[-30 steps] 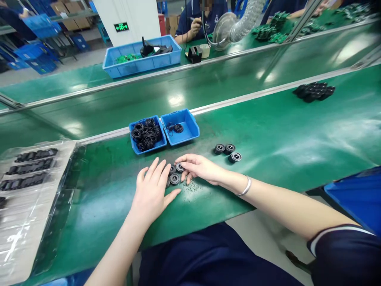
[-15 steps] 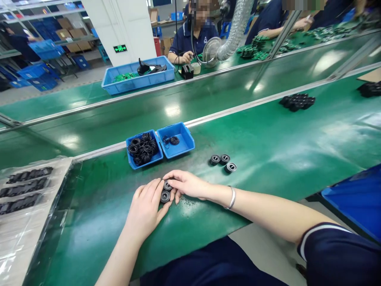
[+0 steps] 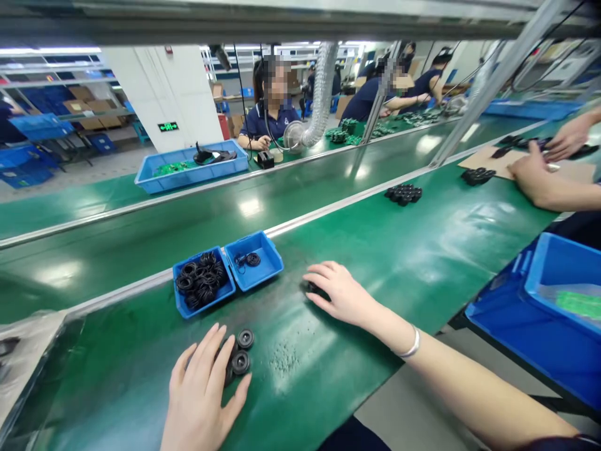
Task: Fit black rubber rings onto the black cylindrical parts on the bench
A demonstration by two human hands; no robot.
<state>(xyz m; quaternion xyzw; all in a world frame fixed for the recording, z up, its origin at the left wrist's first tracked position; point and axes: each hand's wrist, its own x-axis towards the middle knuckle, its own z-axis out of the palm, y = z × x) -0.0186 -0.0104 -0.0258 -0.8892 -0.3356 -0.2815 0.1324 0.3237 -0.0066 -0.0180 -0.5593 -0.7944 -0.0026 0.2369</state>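
Note:
My left hand [image 3: 206,385] rests over a cluster of black round parts [image 3: 241,362], each with a ring and a centre hole. Its fingers are stretched out and apart, with the thumb near the lower edge of the cluster; some parts are hidden under the fingers. Across the table, my right hand [image 3: 345,293] is cupped around more black round parts [image 3: 313,287], which its fingers and thumb mostly cover. Behind the hands stand a blue bin heaped with black rings [image 3: 231,288] and a second blue bin [image 3: 270,270] with a few rings and a thin coil.
Dark crumbs [image 3: 284,358] lie on the green tabletop [image 3: 357,363]. Farther right sit clusters of black parts [image 3: 404,194]. A co-worker's hands [image 3: 539,169] work over cardboard at the right. A large blue crate [image 3: 521,319] stands by the table's near edge. A metal rail [image 3: 328,208] runs behind.
My hands have moved apart. The left moved down and left with the cluster of round parts, and the right moved to the loose round parts, now mostly covered. The view has tilted up.

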